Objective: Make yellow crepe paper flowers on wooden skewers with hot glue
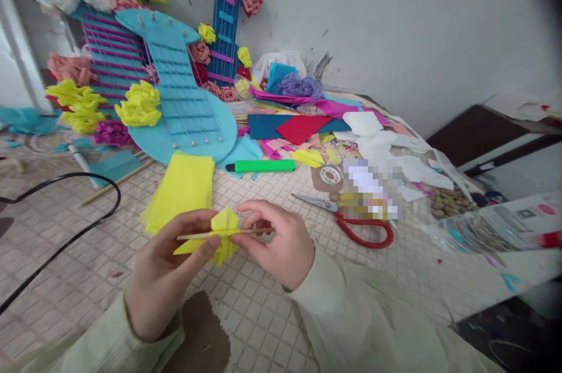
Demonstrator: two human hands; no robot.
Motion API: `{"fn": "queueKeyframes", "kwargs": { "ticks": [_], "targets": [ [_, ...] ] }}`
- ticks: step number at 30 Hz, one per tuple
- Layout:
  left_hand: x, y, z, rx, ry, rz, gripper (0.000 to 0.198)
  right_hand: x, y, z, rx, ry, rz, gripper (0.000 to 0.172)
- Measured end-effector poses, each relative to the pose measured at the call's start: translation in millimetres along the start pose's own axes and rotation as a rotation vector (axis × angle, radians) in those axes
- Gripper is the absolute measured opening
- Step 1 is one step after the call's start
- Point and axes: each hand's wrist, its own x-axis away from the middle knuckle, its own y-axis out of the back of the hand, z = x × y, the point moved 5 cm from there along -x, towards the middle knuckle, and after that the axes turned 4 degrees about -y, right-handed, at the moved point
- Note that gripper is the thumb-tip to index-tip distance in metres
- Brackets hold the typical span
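Between my hands, above the table, is a folded yellow paper flower (225, 221) with a thin wooden stick (193, 236) lying across it. My left hand (164, 267) pinches the paper and the stick between thumb and fingers. From the other side, my right hand (276, 241) is closed with thumb and fingertips on the stick and the paper's edge. Just behind my left hand lies a stack of yellow paper sheets (184, 188). To the right of my right hand rest scissors with red handles (364, 232), their blades pointing left.
A green marker (263, 166) lies beyond my hands. Blue paper guitar shapes (187, 103) with crumpled paper flowers lean at the back left. Coloured paper scraps and purple yarn (301, 87) pile up by the wall. A black cable (116, 185) curves along the left.
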Motion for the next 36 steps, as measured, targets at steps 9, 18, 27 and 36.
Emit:
{"fn": "queueKeyframes", "kwargs": {
  "ticks": [9, 18, 27, 36],
  "targets": [
    [0.8, 1.2, -0.8, -0.006, 0.0, -0.01, 0.02, 0.5, -0.9, 2.0, -0.004, 0.066, 0.061, 0.024],
    [-1.9, -1.8, 2.7, 0.026, -0.017, 0.054, 0.018, 0.9, 1.3, 1.2, 0.035, 0.024, -0.006, 0.016],
    [-0.3, -0.7, 0.3, 0.032, 0.043, 0.022, 0.021, 3.6, -0.9, 0.9, 0.12, 0.088, -0.031, 0.016],
    [-2.7, -3.1, -3.9, -0.024, 0.013, 0.017, 0.022, 4.4, -2.6, 3.3, 0.159, 0.149, -0.027, 0.014]
  ]
}}
